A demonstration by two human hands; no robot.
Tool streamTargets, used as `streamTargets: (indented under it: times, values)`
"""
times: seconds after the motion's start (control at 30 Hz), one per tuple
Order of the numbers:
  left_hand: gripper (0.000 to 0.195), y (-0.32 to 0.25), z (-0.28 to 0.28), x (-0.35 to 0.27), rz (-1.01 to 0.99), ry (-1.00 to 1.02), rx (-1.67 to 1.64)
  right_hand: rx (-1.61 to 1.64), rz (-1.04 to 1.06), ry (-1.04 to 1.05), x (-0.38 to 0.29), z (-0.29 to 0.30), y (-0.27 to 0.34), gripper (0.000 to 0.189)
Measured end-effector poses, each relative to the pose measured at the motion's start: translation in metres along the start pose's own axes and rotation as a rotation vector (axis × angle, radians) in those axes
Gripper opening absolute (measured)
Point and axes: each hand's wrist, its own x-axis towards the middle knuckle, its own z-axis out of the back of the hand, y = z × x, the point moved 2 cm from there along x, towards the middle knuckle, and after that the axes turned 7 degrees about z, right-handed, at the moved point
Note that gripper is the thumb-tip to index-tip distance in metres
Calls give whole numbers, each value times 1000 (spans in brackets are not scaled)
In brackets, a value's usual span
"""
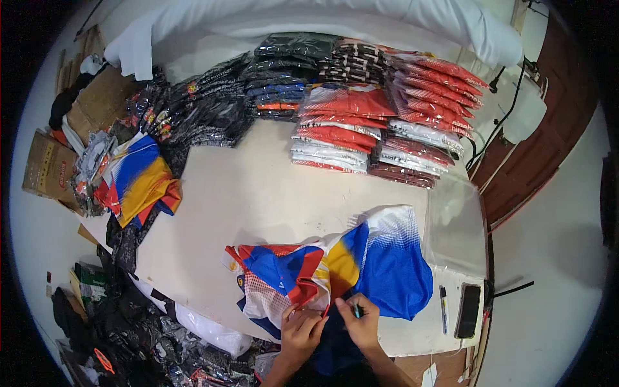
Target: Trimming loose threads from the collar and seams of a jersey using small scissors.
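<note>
A multicoloured printed garment (396,271) in blue, white, yellow and red lies bunched across the near side of the cream table (232,193). My left hand (302,331) pinches a red edge of it between thumb and fingers. Just to the right, my right hand (360,319) is closed around a small teal tool (357,310), mostly hidden by the fingers, so its kind cannot be made out. The right fingertips are close to the same edge. Part of the cloth hangs over the table's front edge towards me.
Stacks of bagged red and white garments (343,130) stand at the back, beside dark bagged garments (208,106). Another coloured garment (145,179) lies at the left near a cardboard box (51,164). A marker pen (444,309) and a phone (468,311) rest at the right.
</note>
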Motion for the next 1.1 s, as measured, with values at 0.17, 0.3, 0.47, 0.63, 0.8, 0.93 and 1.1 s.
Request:
streamTargets:
  times: [0.17,0.3,0.47,0.63,0.8,0.93,1.1]
  values:
    - [21,2,-6,-9,-11,38,-21,-133,90,110,6,-9,-5,32]
    - [23,2,-4,-5,108,17,-24,-332,329,182,31,-23,-3,29]
    - [26,5,-7,28,429,154,23,-330,254,231,41,-21,-18,17]
    - [35,0,-4,63,202,-52,57,91,157,200,47,-10,23,9]
    - [17,7,-5,81,296,-26,-330,171,173,313,64,-8,48,8]
    - [12,4,17,107,426,116,-637,328,-94,437,85,0,65,12]
    - [18,-4,32,125,597,282,-955,412,-71,466,99,-3,92,10]
